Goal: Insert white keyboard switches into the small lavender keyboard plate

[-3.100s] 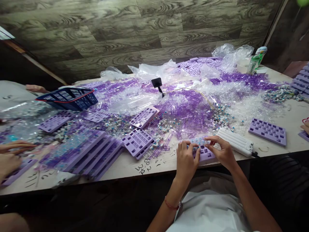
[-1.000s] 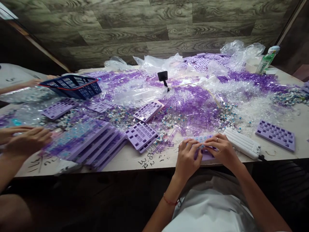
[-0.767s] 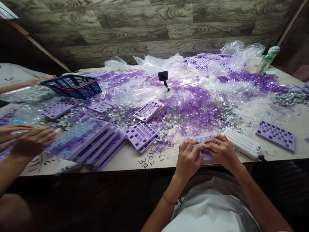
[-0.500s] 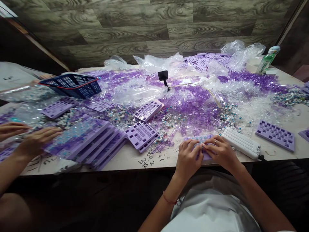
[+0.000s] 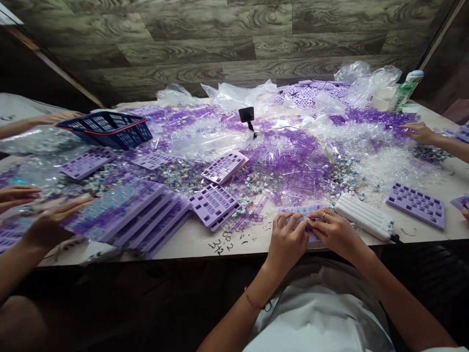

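Observation:
On the table's front edge lies a small light-purple keyboard (image 5: 298, 209) with clear and blue pieces set in rows, mostly covered by my hands. My left hand (image 5: 288, 239) bends its fingers over the left part of it, thumb and fingertips pressed together. From the other side my right hand (image 5: 339, 233), with a ring, closes its fingertips on the keyboard, nearly touching my left fingertips. Any small piece between the fingertips is too hidden to make out. A white power strip (image 5: 362, 217) lies just right of my right hand.
Stacked purple keyboards (image 5: 146, 210) and a loose keyboard plate (image 5: 214, 205) lie to the left, near a co-worker's hand (image 5: 54, 215). Loose switches (image 5: 264, 181) and clear purple pieces (image 5: 293, 156) are heaped behind. Right stand another keyboard (image 5: 415, 204) and a bottle (image 5: 405, 93).
At the right, a co-worker's hand has come in over the heap. At the far left, another person's arm now reaches the blue basket. My hands stay on the keyboard with little shift.

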